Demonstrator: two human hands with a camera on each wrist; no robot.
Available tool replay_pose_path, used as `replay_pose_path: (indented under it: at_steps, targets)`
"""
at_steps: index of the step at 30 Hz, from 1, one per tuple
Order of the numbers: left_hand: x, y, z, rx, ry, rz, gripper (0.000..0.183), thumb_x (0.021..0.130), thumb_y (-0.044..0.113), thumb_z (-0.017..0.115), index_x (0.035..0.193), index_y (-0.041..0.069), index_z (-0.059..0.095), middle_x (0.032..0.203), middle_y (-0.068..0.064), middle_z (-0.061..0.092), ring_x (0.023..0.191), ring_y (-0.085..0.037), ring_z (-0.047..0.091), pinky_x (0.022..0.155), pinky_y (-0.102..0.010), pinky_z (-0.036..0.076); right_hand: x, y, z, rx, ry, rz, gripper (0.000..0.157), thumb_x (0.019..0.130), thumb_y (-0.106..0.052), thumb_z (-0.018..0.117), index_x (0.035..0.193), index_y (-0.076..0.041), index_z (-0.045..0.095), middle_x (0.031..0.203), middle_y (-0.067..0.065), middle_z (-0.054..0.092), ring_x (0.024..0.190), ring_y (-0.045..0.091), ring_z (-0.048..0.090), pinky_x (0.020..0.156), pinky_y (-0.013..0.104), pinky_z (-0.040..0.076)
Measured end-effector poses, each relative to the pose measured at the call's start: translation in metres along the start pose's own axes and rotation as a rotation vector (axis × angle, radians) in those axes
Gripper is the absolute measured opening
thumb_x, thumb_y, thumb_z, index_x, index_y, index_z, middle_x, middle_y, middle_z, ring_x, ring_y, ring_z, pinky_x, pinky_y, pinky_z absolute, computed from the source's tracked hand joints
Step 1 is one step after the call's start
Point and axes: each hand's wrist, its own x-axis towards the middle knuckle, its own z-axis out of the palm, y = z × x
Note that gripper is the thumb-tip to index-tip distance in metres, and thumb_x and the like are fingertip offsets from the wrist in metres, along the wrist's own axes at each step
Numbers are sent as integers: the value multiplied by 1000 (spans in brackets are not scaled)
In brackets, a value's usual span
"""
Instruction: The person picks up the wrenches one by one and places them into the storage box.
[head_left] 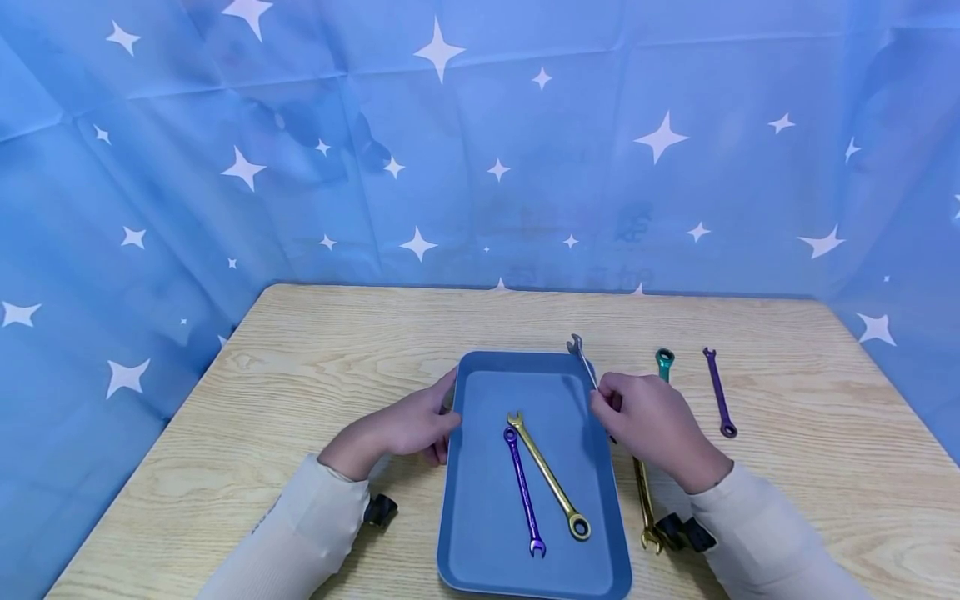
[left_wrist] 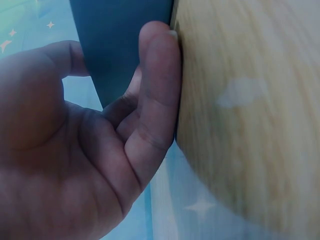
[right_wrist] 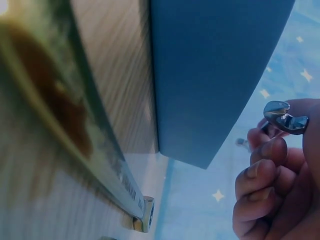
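A blue tray (head_left: 480, 383) lies lengthwise on the table. My left hand (head_left: 412, 423) grips its left side, thumb over the rim and fingers against the outer wall (left_wrist: 115, 45). Above the right rim, my right hand (head_left: 651, 421) pinches a silver combination wrench (head_left: 584, 360) between thumb and fingers. The wrench slants, one open jaw end toward the far right corner; the right wrist view shows its other open end (right_wrist: 282, 119) near the palm. Inside the tray rest a gold ratcheting wrench (head_left: 546, 468) and a purple wrench (head_left: 523, 492), their far ends close together.
Right of the tray, a gold wrench (head_left: 645, 504) lies partly under the right forearm. A green wrench (head_left: 664, 360) is mostly hidden behind the right hand. Farther right lies another purple wrench (head_left: 717, 390). A blue star-patterned cloth (head_left: 465, 192) hangs behind the table.
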Motion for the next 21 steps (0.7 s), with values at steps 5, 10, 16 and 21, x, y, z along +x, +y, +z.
replay_pose_path:
  at_steps: [5,10,16,21]
  targets:
    - [0,-1,0,-2,2,-4,80,102,13,41,160,34,-10,66,-12,68,60,-25,68,58,-39,60,-1,-2,1,2,-1,-13,35,98,-17,54,63,-20,49,48,-10,40,41,6,38,43,23,30]
    - [0,-1,0,-8,1,-3,80,102,13,41,160,35,-9,66,-12,68,59,-25,67,58,-39,60,-2,-5,0,9,-2,-27,37,99,-16,53,63,-19,48,48,-9,39,41,5,38,44,23,29]
    - [-1,0,0,-12,3,-1,79,102,13,41,160,35,-8,66,-13,67,59,-24,67,58,-40,60,-1,-5,0,11,-7,-22,36,99,-16,54,64,-19,49,48,-10,40,41,5,39,43,23,30]
    - [-1,1,0,-11,7,-4,80,102,12,42,160,34,-8,65,-13,67,59,-24,67,57,-39,60,-2,-6,0,18,-15,-25,33,99,-15,55,66,-19,53,49,-10,42,42,5,40,44,23,31]
